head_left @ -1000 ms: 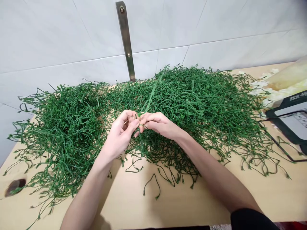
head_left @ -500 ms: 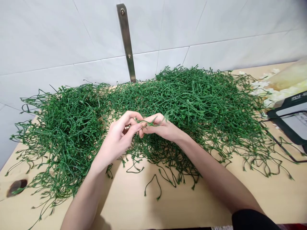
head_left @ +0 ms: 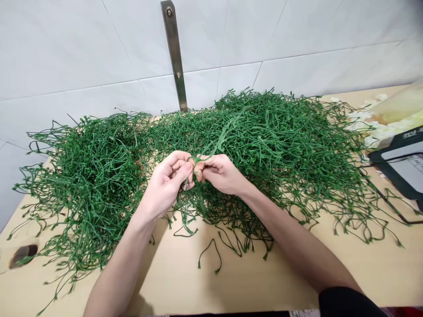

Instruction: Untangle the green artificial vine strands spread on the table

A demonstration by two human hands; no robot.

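Note:
Pinched between the fingertips of both hands is a thin green plastic stem [head_left: 220,141], part of it smeared by motion as it sticks up to the right. My left hand [head_left: 173,174] grips it with thumb and forefinger, and another strand hangs below those fingers. Close beside it, almost touching, my right hand [head_left: 220,173] has its fingers closed on the same stem near a joint. Under and behind the hands lies a wide tangled heap of green artificial stems [head_left: 271,132]. A second dense pile of stems [head_left: 99,176] lies to the left.
White artificial flowers [head_left: 373,127] lie at the right, partly under clear plastic. In front of them is a dark-framed device [head_left: 399,163] with a black cable. A metal bracket [head_left: 175,57] is fixed to the tiled wall. The wooden table [head_left: 185,281] has a dark knot at left.
Both hands have shifted slightly, with the right fingers curling more. The stem, mostly hidden by the hands before, now extends up and to the right.

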